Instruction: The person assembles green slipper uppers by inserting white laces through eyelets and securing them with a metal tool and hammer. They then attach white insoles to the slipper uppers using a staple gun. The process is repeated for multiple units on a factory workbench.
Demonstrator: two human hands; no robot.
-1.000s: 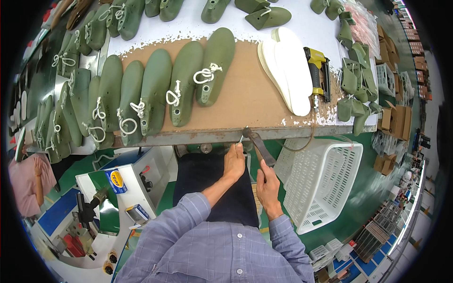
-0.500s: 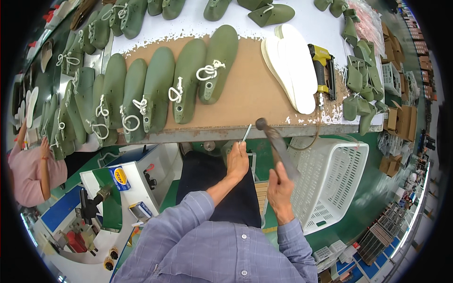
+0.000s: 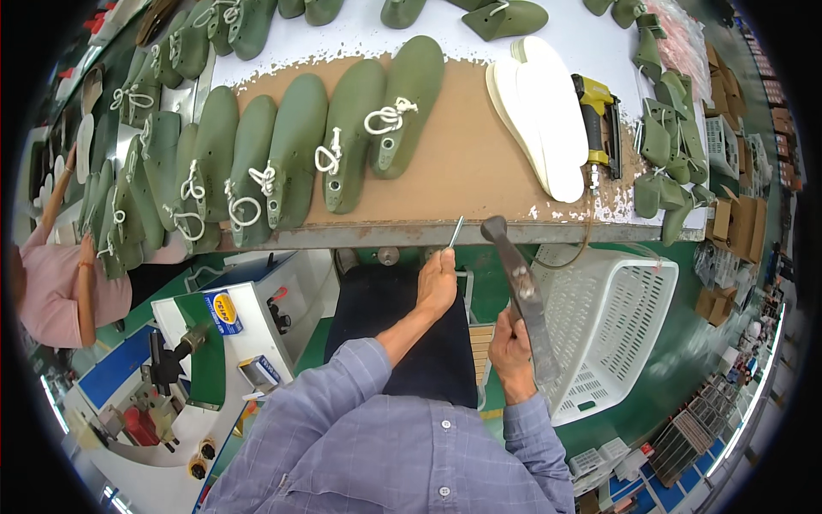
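Fingers of the left hand [image 3: 437, 281] curl tightly round a slim silver metal rod [image 3: 457, 232] near the brown-topped desk's [image 3: 467, 171] front edge; the right hand's [image 3: 511, 351] clamp a dark grey hammer [image 3: 524, 287].

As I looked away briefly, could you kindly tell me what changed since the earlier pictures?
The dark grey metal hammer in the right hand, which had seemed to touch the thin silvery metal rod in the left hand, has moved right, clear of it. A co-worker in pink now stretches out an arm. Both hands kept their grips; the green foot-shaped lasts and yellow nail gun stayed put.
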